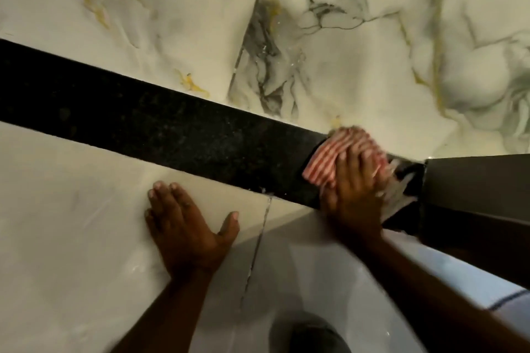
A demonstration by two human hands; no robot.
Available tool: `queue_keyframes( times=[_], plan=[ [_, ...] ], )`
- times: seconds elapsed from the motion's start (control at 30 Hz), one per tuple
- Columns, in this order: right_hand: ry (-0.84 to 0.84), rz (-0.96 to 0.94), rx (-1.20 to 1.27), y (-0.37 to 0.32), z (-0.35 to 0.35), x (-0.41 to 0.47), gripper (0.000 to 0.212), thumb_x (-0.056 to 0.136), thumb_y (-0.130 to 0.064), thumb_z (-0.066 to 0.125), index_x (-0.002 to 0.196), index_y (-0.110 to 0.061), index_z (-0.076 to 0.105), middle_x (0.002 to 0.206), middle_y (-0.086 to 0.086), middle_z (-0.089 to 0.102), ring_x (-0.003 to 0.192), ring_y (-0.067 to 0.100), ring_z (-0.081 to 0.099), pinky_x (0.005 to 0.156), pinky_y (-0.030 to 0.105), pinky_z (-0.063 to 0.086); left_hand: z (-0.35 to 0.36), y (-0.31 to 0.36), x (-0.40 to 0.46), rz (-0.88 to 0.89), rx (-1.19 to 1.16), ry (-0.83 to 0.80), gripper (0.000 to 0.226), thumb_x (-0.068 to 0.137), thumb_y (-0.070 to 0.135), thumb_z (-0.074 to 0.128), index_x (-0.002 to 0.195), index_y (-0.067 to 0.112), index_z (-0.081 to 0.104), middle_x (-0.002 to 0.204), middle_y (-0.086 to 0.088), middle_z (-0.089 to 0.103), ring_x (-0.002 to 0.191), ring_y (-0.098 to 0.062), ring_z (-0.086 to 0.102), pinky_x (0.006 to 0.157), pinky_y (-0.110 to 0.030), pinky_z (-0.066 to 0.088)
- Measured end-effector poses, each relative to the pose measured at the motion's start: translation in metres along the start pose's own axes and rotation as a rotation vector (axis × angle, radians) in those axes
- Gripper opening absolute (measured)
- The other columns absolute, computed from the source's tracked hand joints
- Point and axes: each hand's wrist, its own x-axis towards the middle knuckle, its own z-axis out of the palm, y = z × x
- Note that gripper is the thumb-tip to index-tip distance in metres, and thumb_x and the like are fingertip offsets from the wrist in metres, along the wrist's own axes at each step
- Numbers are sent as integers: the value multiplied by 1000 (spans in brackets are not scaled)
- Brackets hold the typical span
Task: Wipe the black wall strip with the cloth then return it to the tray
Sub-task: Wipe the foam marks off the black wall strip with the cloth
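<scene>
A wide black speckled wall strip point(160, 120) runs across the marble wall from upper left down to the right. My right hand point(354, 195) presses a red-and-white striped cloth point(329, 156) flat against the strip's right end, fingers spread over the cloth; the hand and cloth are motion-blurred. My left hand point(186, 226) lies flat with its fingers apart on the pale tile just below the strip and holds nothing. No tray is in view.
White marble tiles with grey and gold veins point(329, 37) cover the wall above the strip. A grey panel point(476, 180) meets the strip at the right. A dark round object point(309, 335) sits at the bottom, with a white surface around it.
</scene>
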Motion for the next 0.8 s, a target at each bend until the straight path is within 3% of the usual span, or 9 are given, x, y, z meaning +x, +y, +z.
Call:
queue_keyframes(
  times=[0.07, 0.17, 0.27, 0.33, 0.4, 0.47, 0.53, 0.67, 0.8],
  plan=[
    [-76, 56, 29, -44, 7, -34, 66, 94, -41, 36, 150, -6, 33, 160, 17, 22, 149, 37, 16, 117, 61, 10, -2, 1, 0, -34, 3, -28, 120, 73, 78, 39, 158, -1, 8, 167, -27, 5, 155, -42, 4, 124, -59, 8],
    [-69, -1, 104, -83, 14, -16, 65, 100, -45, 29, 155, -11, 25, 163, 12, 17, 151, 32, 13, 121, 49, -7, -4, -4, -1, -22, 10, -29, 121, 72, 79, 37, 158, 2, 3, 168, -23, -2, 156, -39, -3, 125, -57, 3],
    [0, -138, 61, -35, 13, 18, 60, 103, -42, 30, 150, -6, 38, 159, 17, 29, 149, 37, 21, 121, 58, 7, -5, -4, -3, 2, 10, -42, 121, 72, 82, 34, 159, 7, -5, 169, -19, -8, 156, -36, -8, 125, -54, -3],
    [-7, 35, 65, 2, 9, 14, 63, 102, -42, 31, 151, -3, 36, 159, 22, 28, 150, 38, 16, 118, 60, 14, -6, -3, -2, -14, -2, -35, 122, 72, 82, 33, 159, 8, -7, 169, -19, -8, 156, -36, -7, 125, -56, -2],
    [1, 330, 34, 18, 4, -8, 68, 99, -44, 28, 153, -3, 27, 162, 22, 21, 150, 37, 10, 119, 59, 12, -7, -2, -2, -14, -4, -33, 120, 72, 80, 35, 159, 6, -2, 168, -21, -3, 156, -38, -4, 125, -58, 1],
    [5, 465, -30, 17, 4, -33, 70, 99, -44, 24, 156, -3, 19, 163, 21, 15, 151, 37, 9, 121, 56, 1, -7, -2, -3, -2, -5, -25, 119, 73, 79, 37, 159, 4, 3, 168, -24, -1, 156, -40, -2, 124, -59, 2],
    [13, 480, -60, 12, 4, -44, 70, 99, -43, 23, 156, -2, 18, 163, 22, 17, 150, 38, 13, 120, 53, -5, -9, -4, -4, 10, -6, -33, 120, 73, 80, 38, 159, 4, 2, 168, -24, -3, 156, -40, -4, 125, -58, 0],
    [26, 354, -108, 34, 3, -10, 72, 97, -41, 32, 153, 4, 23, 159, 27, 21, 147, 43, 16, 119, 54, 3, -9, -7, -4, 81, 37, -78, 125, 71, 84, 37, 159, 1, 4, 167, -25, -3, 156, -41, -5, 125, -58, 0],
    [120, 371, -31, 37, 1, 14, 70, 99, -38, 35, 151, 7, 24, 158, 30, 21, 148, 44, 16, 122, 46, 2, -13, -8, 6, 291, 103, -142, 127, 72, 86, 38, 158, -3, 7, 166, -29, 1, 154, -45, 1, 125, -57, -1]
  ],
)
